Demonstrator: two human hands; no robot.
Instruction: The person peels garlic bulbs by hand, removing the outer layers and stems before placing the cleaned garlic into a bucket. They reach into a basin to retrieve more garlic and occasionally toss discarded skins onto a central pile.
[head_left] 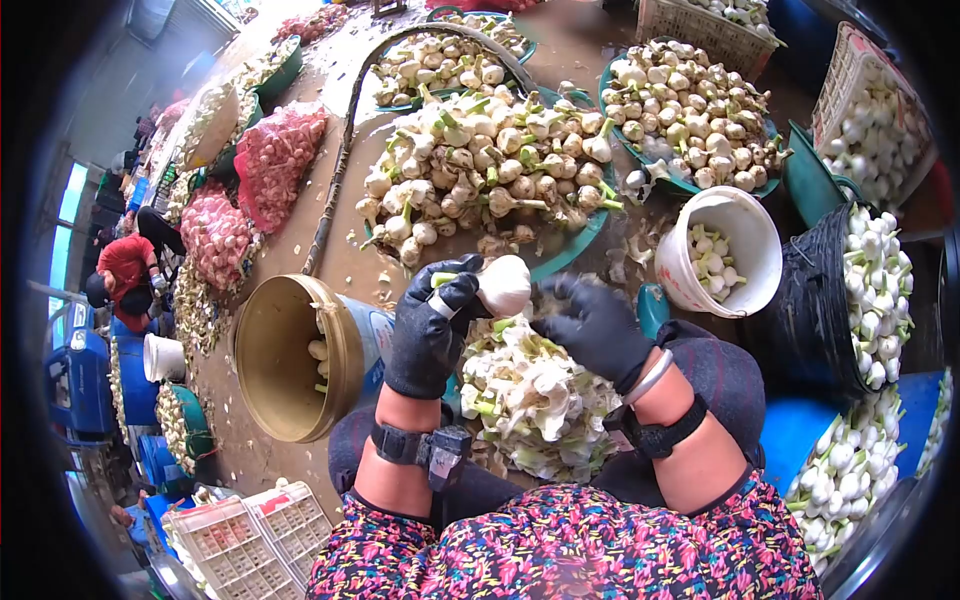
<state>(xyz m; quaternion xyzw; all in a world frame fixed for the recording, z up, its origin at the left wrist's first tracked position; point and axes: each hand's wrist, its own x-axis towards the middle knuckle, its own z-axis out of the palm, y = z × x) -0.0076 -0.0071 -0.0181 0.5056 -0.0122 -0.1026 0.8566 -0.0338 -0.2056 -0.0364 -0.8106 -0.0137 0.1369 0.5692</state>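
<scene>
A pale garlic bulb [505, 286] with a short green stem is held in my gloved left hand [430, 325], whose fingers are closed around its stem end. To the right of the bulb is my gloved right hand [592, 325], its thumb and fingers bent and apart, with nothing visible between them. Below both hands, a heap of papery garlic peels [535, 395] lies between my knees. Directly ahead, a large pile of garlic bulbs [480, 170] with cut stems fills a green basin [575, 245].
At left, a tan bucket [290, 360] lies tipped, some bulbs inside. A white bucket [725, 250] at right holds peeled garlic, beside a black container [805, 300] of white bulbs. Red mesh sacks [282, 165] stand farther left. A person in red [128, 268] crouches at far left.
</scene>
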